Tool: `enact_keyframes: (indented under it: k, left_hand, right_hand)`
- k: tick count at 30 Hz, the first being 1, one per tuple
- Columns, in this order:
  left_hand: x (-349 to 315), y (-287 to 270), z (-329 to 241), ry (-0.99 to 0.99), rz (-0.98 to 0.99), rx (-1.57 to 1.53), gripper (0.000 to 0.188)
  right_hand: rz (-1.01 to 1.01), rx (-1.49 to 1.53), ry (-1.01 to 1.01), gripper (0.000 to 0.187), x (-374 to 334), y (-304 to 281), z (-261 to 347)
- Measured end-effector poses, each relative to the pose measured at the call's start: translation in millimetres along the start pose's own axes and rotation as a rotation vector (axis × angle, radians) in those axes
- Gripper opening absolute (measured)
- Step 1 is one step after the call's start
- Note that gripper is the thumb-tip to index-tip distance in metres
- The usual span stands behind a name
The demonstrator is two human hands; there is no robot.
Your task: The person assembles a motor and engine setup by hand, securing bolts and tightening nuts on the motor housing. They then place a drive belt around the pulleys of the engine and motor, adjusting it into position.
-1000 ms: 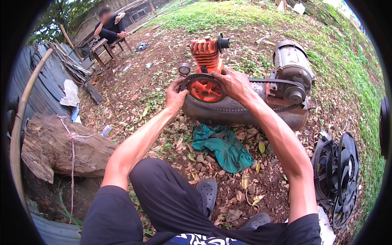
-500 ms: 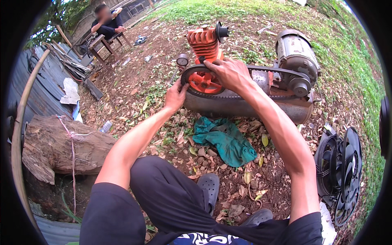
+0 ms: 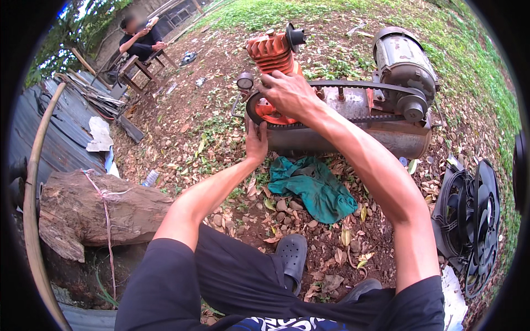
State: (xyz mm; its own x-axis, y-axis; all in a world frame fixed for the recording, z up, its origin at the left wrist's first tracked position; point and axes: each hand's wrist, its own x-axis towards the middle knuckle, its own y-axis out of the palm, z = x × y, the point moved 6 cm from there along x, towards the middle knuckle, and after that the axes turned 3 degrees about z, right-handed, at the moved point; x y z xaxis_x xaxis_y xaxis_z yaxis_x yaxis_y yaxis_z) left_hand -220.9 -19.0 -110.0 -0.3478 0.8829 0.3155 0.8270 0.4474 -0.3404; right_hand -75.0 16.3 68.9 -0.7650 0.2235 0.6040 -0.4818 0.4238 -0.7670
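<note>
An air compressor stands on the ground before me, with a finned orange pump head (image 3: pixel 270 51) over a grey, rust-stained tank (image 3: pixel 359 138). The pump's orange-spoked pulley wheel (image 3: pixel 269 112) has a dark rim. A toothed black drive belt (image 3: pixel 361 85) runs from it to the small pulley (image 3: pixel 413 107) of the electric motor (image 3: pixel 404 59). My left hand (image 3: pixel 256 144) is closed on the wheel's lower rim, thumb in front. Over the upper rim, my right hand (image 3: pixel 291 96) is curled with its fingers gripping there; it hides much of the wheel, and its fingertips are partly hidden.
A green cloth (image 3: pixel 313 187) lies below the tank. To the right stand black radiator fans (image 3: pixel 469 226). At left are a log (image 3: pixel 105 207), a bent pole (image 3: pixel 38 165) and metal sheeting (image 3: pixel 61 129). Another person (image 3: pixel 142 41) sits on a bench at the far left.
Along the rim, my left hand has slid from the wheel's left side to its bottom. My right hand has shifted left over the top. The view has shifted slightly.
</note>
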Motion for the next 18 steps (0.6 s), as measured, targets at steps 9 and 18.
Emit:
enact_keyframes:
  k: [9, 18]
  left_hand:
    - [-3, -1, 5, 0.056, -0.105, 0.306, 0.046]
    - [23, -29, -92, 0.587, -0.235, 0.339, 0.030]
  right_hand:
    - [-0.248, -0.034, -0.075, 0.021, -47, -45, 7]
    - [0.047, 0.355, 0.541, 0.033, -120, 13, -37]
